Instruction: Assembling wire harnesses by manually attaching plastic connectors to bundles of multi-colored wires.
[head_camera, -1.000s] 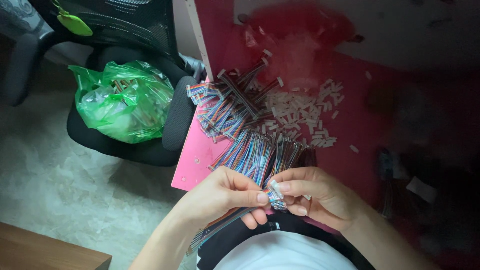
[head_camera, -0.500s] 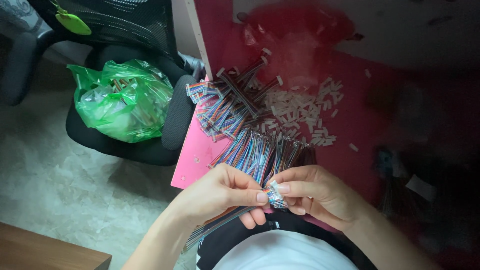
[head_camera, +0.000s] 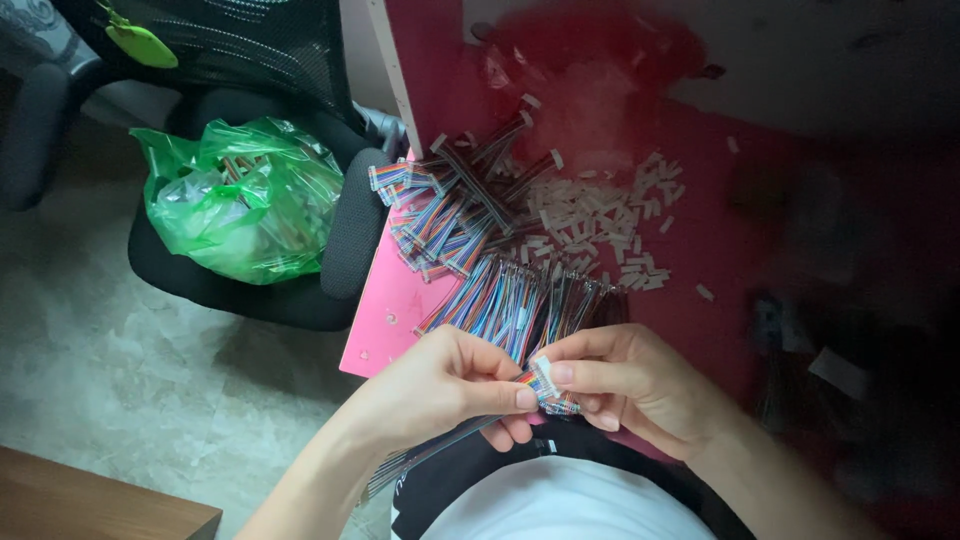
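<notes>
My left hand pinches a rainbow-coloured ribbon cable whose strands trail down past my wrist. My right hand meets it fingertip to fingertip and holds a small white connector at the cable's end. Both hands hover over the near edge of a pink table. Just beyond the fingers lies a fanned row of ribbon cables. Further back sit a heap of more cables and a scatter of loose white connectors.
A black office chair stands left of the table with a green plastic bag of cables on its seat. A brown wooden edge shows at the bottom left. The table's right side is dark, with unclear objects.
The hands stay pinched together at the cable end; only the fingertips shift slightly around the connector. Nothing else has moved.
</notes>
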